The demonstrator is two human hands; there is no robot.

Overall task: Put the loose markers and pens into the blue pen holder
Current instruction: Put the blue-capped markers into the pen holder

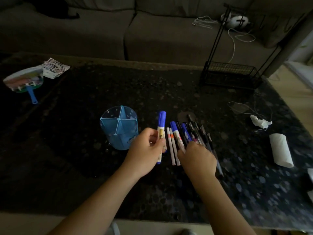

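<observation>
Left hand pinches blue marker mid-barrel, beside blue pen holder. Right hand rests on pen pile on worktop, grip unclear. Markers light, stiff, smooth; hold mid-barrel.

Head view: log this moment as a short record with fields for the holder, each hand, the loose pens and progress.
holder: blue pen holder upright on the dark table, divided inside, no pens visible in it
left hand: left hand holds a blue marker, just right of the holder
right hand: right hand rests on the pen pile; grip unclear
loose pens: pile lies flat, right of the holder
progress: first marker lifted, not yet in the holder
</observation>
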